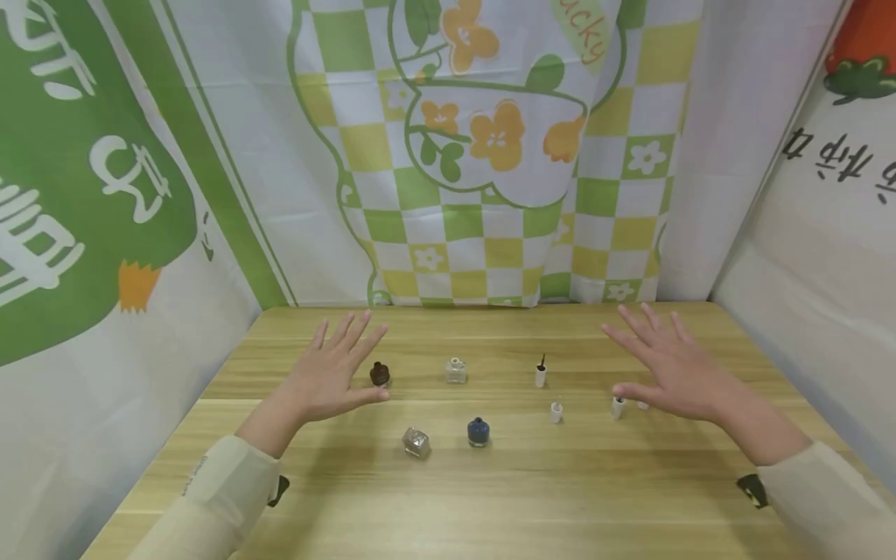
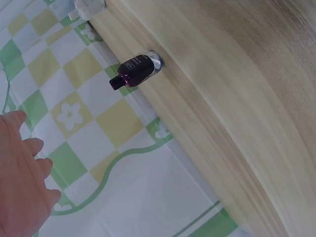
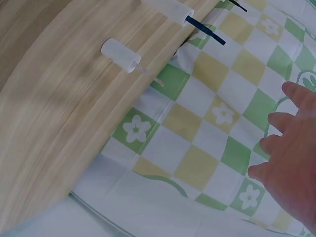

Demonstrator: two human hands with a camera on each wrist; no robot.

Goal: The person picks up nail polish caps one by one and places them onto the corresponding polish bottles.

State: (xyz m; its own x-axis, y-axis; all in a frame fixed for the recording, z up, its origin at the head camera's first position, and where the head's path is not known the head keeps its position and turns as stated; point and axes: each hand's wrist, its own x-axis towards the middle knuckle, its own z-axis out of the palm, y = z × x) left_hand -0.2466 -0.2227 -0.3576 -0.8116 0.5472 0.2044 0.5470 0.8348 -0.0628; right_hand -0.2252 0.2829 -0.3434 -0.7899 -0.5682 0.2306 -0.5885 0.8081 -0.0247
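Note:
My left hand (image 1: 329, 377) is held over the table's left side, fingers spread straight, holding nothing. Close by its thumb stands a dark nail polish bottle (image 1: 379, 376), which shows deep purple in the left wrist view. A clear bottle (image 1: 456, 372), a glittery bottle (image 1: 416, 442) and a blue bottle (image 1: 478, 433) stand uncapped toward the middle. On the right, my right hand (image 1: 675, 369) is likewise spread and holds nothing. Below its thumb, a white brush cap (image 1: 617, 408) stands brush up, and another cap (image 1: 642, 405) is mostly hidden by the hand.
Two more white caps, one with a dark brush (image 1: 540, 376) and one with a pale brush (image 1: 556, 413), stand right of the bottles. The wooden table (image 1: 448, 505) meets a checkered curtain (image 1: 490, 249) at its back edge. Printed cloths hang along both sides.

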